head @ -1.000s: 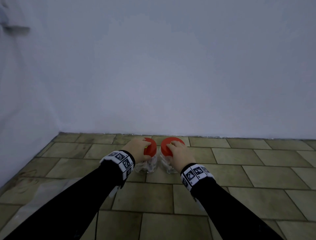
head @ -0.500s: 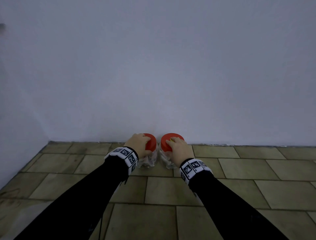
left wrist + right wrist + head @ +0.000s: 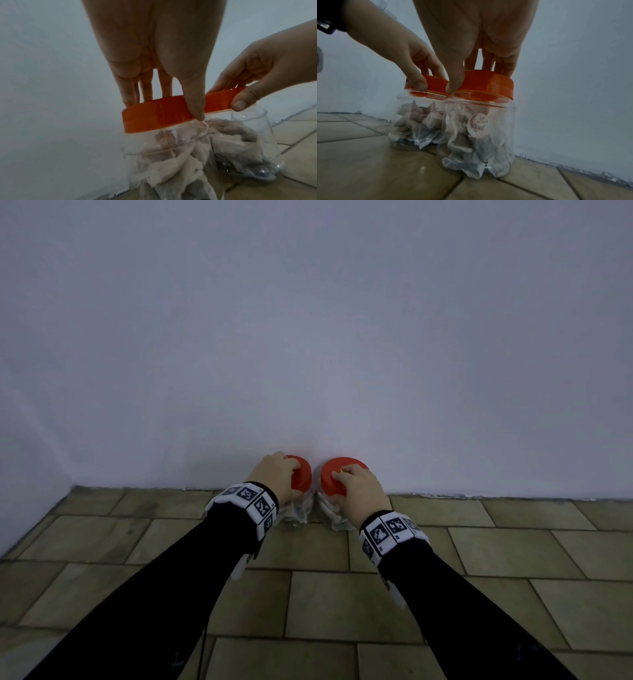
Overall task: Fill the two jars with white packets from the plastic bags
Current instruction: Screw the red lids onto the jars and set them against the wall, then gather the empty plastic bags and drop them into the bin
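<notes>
Both jars have travelled forward since the earlier frames and now stand close against the foot of the white wall (image 3: 308, 337), the hands riding with them. On the left, the left hand (image 3: 274, 474) has its fingers curled round the rim of the left jar's orange lid (image 3: 154, 115) — thumb on the near edge, fingers on the far side — a grip from above that suits carrying or sliding by the cap. The left jar (image 3: 418, 121) stands upright on the tiled floor (image 3: 342, 594), white packets (image 3: 171, 169) crumpled inside its clear wall. Just beside it, nearly touching, the right jar (image 3: 477, 135) also stands upright with packets inside and a round label showing through. The right hand (image 3: 359, 491) clamps the right jar's orange lid (image 3: 488, 83) the same way. With both lids on, filling looks finished — this seems to be putting away, side by side. No plastic bags are in view.
</notes>
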